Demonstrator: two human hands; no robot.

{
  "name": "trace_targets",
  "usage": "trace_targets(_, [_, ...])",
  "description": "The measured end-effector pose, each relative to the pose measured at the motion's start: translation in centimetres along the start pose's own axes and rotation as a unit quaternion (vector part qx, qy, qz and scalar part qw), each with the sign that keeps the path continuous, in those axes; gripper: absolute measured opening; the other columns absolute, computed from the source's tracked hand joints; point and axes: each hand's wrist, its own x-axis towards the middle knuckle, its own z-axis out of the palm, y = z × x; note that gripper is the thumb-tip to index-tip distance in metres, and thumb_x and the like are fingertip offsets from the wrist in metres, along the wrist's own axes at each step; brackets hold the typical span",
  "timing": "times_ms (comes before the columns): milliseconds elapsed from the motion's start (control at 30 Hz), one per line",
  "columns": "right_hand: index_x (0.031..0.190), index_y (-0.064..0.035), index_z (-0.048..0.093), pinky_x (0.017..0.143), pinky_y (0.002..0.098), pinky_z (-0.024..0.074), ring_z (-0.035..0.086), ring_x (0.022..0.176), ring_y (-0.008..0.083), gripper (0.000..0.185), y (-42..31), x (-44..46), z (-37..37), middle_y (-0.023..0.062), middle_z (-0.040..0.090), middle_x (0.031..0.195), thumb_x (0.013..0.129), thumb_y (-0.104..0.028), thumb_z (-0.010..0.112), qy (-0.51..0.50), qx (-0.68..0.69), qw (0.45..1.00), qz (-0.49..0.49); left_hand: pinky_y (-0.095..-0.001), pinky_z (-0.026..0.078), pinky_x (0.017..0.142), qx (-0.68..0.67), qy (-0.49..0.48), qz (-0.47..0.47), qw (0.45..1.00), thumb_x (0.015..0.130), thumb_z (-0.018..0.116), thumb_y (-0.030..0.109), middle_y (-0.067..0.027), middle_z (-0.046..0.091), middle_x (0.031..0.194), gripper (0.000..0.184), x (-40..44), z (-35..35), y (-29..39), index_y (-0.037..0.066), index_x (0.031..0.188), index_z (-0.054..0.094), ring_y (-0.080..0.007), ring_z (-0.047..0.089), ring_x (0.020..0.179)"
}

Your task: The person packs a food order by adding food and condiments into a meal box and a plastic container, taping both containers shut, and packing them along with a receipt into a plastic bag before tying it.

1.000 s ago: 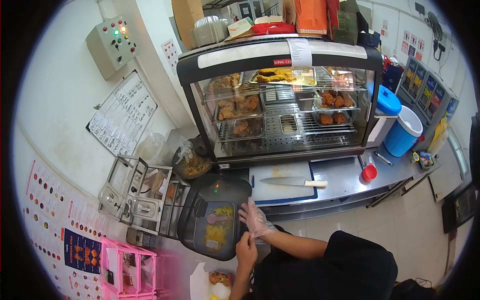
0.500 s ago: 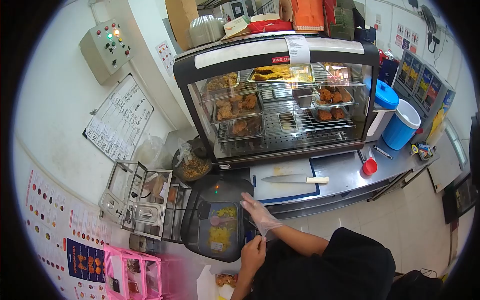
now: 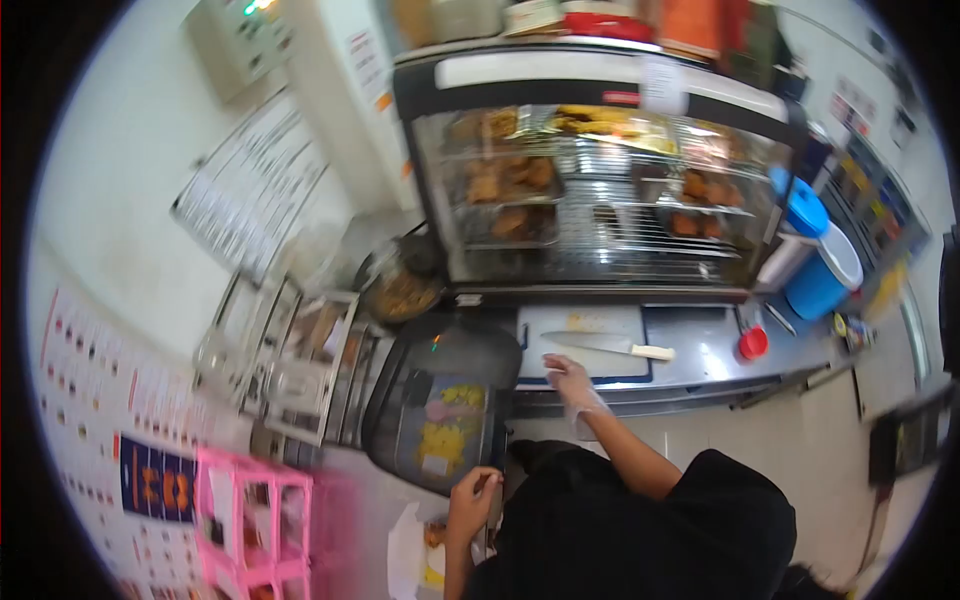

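My right hand [image 3: 570, 380], in a clear plastic glove with a loose cuff, is open, its fingers stretched towards the white cutting board [image 3: 625, 322]. A large knife [image 3: 600, 343] with a pale handle lies on that board, apart from the hand. Lower down, my bare left hand [image 3: 470, 505] has its fingers curled in, with nothing visible in them. It is near the front corner of a dark, lidded bin [image 3: 385, 440], whose tray holds yellow food [image 3: 445, 442] and a pinkish scoop [image 3: 437, 409]. Fried chicken [image 3: 434, 535] shows in an open white box [image 3: 405, 550], partly behind my left forearm.
A glass display warmer [image 3: 600, 295] with trays of fried chicken stands behind the board. Right of it are a red scoop [image 3: 752, 344] and a blue bucket [image 3: 822, 280]. At left stand a metal rack [image 3: 300, 400], a bowl of food [image 3: 400, 295] and a pink shelf [image 3: 255, 520].
My left hand has let go of the glove's cuff. My right hand has moved right, away from the dark bin to the cutting board's front edge. The view has shifted and blurred.
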Motion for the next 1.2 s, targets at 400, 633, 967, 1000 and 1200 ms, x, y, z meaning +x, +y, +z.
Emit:
trace_targets(400, [0.126,-0.0067,0.059,0.078,0.0275,0.0506,0.063,0.094,0.0144,0.035,-5.5,0.4,6.2,0.006,0.065,0.115,0.094,-0.019,0.062,-0.18,-0.03,0.978,0.098,-0.0299,0.047,0.075,0.063,0.308,0.091,0.945,0.093,0.06,0.014,-0.0095,0.066,0.087,0.015,4.3,-12.2,5.3,-0.001,0.093,0.065,-0.0167,0.06,0.081])
trace_targets(633, [0.125,-0.0006,0.058,0.083,0.0277,0.05,0.061,0.093,0.0137,0.031,-7.2,5.7,9.2,0.0069,0.064,0.109,0.097,-0.014,0.056,-0.235,0.045,0.97,0.046,-0.0337,0.05,0.078,0.13,0.343,0.229,0.902,0.092,0.059,0.007,-0.0128,0.067,0.093,0.015,21.6,-21.4,11.2,0.001,0.105,0.064,-0.0227,0.064,0.087])
trace_targets(967, [0.123,-0.0014,0.062,0.092,0.032,0.0485,0.061,0.104,0.0162,0.029,-10.5,10.1,5.0,0.0083,0.066,0.109,0.098,-0.013,0.054,-0.223,-0.068,0.969,0.079,-0.0464,0.05,0.087,0.596,0.221,-0.083,0.768,0.082,0.052,0.01,-0.0277,0.066,0.104,0.029,58.5,-45.3,3.0,-0.004,0.103,0.067,-0.0413,0.064,0.097])
trace_targets(1000, [0.122,-0.0016,0.062,0.092,0.0327,0.0488,0.062,0.104,0.0167,0.028,-10.4,10.2,4.3,0.0082,0.067,0.109,0.098,-0.013,0.054,-0.206,-0.079,0.971,0.089,-0.0462,0.05,0.087,0.637,0.143,-0.12,0.748,0.082,0.053,0.011,-0.0275,0.066,0.104,0.029,59.7,-46.1,1.0,-0.004,0.103,0.067,-0.0412,0.064,0.097])
trace_targets(1200, [0.128,-0.0094,0.06,0.093,0.0334,0.0491,0.064,0.107,0.0226,0.035,-8.9,9.4,1.1,0.0128,0.068,0.114,0.099,-0.028,0.051,-0.15,-0.161,0.971,0.092,-0.0451,0.05,0.085,0.686,-0.019,-0.16,0.709,0.079,0.058,0.013,-0.0261,0.066,0.102,0.029,62.7,-48.7,-3.7,-0.003,0.101,0.066,-0.0406,0.064,0.095])
